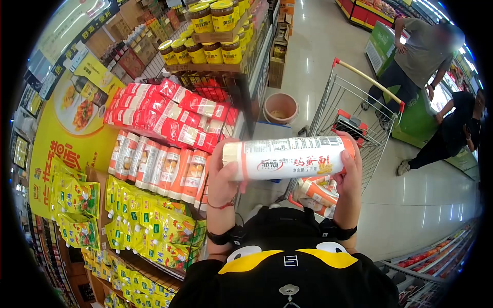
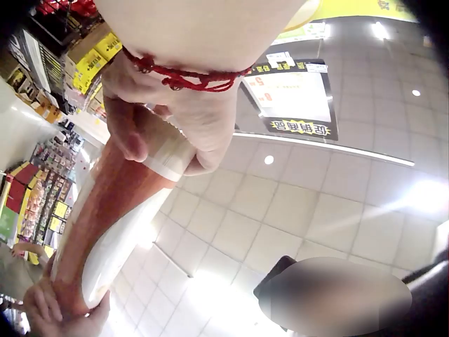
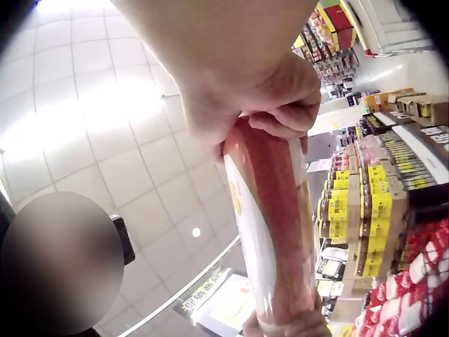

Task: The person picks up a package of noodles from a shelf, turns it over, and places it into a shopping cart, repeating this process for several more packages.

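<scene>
A long cylindrical pack of dried egg noodles point(image 1: 292, 160), white with orange ends and printed label up, is held level in front of the chest. My left hand point(image 1: 222, 179) grips its left end, thumb on the front. The right hand point(image 1: 350, 172) grips the orange right end. In the left wrist view the left hand point(image 2: 168, 116) has fingers and thumb round the pack's pale end. The right wrist view shows the right hand point(image 3: 256, 102) curled round the other end. Similar noodle packs point(image 1: 163, 165) stand in a row on the display to the left.
Red-and-white packs point(image 1: 164, 110) and yellow seasoning pouches point(image 1: 154, 218) fill the display on the left. Yellow-lidded jars point(image 1: 210, 51) are stacked beyond. A shopping cart point(image 1: 354, 102) stands ahead right, with several noodle packs point(image 1: 316, 195) low beside it. Two people are farther right; a bucket point(image 1: 280, 109) sits ahead.
</scene>
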The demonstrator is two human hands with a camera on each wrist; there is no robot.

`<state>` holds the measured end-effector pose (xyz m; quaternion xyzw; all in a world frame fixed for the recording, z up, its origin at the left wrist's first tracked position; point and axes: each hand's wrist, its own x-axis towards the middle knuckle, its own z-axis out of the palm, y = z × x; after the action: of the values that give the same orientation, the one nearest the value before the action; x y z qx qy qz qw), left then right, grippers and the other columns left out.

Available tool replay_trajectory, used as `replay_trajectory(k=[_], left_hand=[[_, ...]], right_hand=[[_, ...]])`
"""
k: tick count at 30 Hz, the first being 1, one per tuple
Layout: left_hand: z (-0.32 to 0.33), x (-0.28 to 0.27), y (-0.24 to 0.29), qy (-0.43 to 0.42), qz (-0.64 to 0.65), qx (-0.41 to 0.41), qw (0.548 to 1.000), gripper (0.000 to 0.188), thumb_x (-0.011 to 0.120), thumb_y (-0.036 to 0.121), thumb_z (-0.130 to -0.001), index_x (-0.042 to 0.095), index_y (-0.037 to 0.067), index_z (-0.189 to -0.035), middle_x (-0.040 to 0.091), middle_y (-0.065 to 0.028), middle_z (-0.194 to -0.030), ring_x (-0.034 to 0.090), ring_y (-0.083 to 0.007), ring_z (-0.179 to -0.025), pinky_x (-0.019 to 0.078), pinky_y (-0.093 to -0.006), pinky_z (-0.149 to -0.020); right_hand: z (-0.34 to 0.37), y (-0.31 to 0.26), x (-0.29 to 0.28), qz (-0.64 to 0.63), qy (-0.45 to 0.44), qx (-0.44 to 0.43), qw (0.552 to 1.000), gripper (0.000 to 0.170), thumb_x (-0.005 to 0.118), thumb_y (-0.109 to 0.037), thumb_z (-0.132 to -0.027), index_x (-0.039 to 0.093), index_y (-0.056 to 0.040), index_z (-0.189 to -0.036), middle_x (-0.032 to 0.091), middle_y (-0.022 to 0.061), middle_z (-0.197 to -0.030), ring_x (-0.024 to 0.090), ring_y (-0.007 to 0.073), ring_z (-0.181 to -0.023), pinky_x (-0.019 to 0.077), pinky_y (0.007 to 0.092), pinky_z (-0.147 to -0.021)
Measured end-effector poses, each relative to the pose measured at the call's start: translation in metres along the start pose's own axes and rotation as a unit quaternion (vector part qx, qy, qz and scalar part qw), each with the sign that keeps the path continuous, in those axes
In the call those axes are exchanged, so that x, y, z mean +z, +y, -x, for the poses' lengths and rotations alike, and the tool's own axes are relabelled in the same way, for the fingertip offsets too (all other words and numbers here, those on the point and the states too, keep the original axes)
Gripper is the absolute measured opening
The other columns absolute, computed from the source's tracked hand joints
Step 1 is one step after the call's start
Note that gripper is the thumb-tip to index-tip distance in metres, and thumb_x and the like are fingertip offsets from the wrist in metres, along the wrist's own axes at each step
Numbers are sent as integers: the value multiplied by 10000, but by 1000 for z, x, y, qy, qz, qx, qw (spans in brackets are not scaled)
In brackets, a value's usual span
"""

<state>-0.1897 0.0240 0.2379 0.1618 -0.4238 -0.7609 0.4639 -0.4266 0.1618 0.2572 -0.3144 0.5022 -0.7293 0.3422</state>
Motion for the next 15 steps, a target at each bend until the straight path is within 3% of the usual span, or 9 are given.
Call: replay_trajectory(k=[5,7,9,10,13,14,15], left_hand=[[-7,-3,-6,-8,-15,-69,997,536,556,180,-806,373,5,-1279,585,-132,-1013,611,-184,-665,438,-245,-353],[-14,-1,-16,-33,-40,-123,991,485,518,187,-863,369,28,-1297,588,-125,-1042,615,-177,-674,476,-248,-408],[-20,-7,-37,-43,-59,-201,977,474,503,227,-904,359,32,-1311,587,-126,-1075,621,-184,-697,499,-249,-446],[-23,-17,-47,-97,-52,-257,960,499,498,277,-930,341,55,-1349,579,-121,-1112,629,-189,-750,534,-268,-536],[-19,-20,-76,-90,-147,-334,927,531,491,292,-940,309,76,-1389,572,-115,-1133,630,-184,-814,542,-292,-640],[-16,-30,-79,-105,-205,-343,911,538,500,320,-942,332,79,-1393,566,-108,-1150,623,-174,-861,519,-298,-731],[-10,-42,-80,-104,-237,-348,901,536,507,330,-939,351,72,-1383,566,-104,-1151,621,-172,-871,512,-295,-738]], right_hand=[[-1,8,-20,26,-71,18,997,533,585,-299,-833,403,-44,-1264,578,49,-861,440,33,-462,267,171,-320],[1,9,-36,15,-33,114,993,513,606,-278,-826,415,-50,-1245,576,62,-841,399,54,-403,264,187,-308],[4,19,-52,-16,7,148,989,522,611,-287,-821,418,-45,-1241,574,62,-810,363,60,-369,257,194,-301],[7,26,-58,-25,49,157,986,431,612,-311,-819,490,-43,-1134,574,56,-741,334,67,-342,251,194,-296],[27,66,-110,-126,139,293,938,321,616,-272,-812,521,-54,-1029,576,48,-726,326,70,-351,216,201,-292],[38,74,-119,-116,172,302,931,262,617,-273,-808,544,-58,-939,578,46,-697,301,79,-320,204,206,-273],[52,87,-135,-120,189,327,918,258,614,-288,-810,548,-71,-932,581,42,-692,313,79,-323,211,202,-269]])
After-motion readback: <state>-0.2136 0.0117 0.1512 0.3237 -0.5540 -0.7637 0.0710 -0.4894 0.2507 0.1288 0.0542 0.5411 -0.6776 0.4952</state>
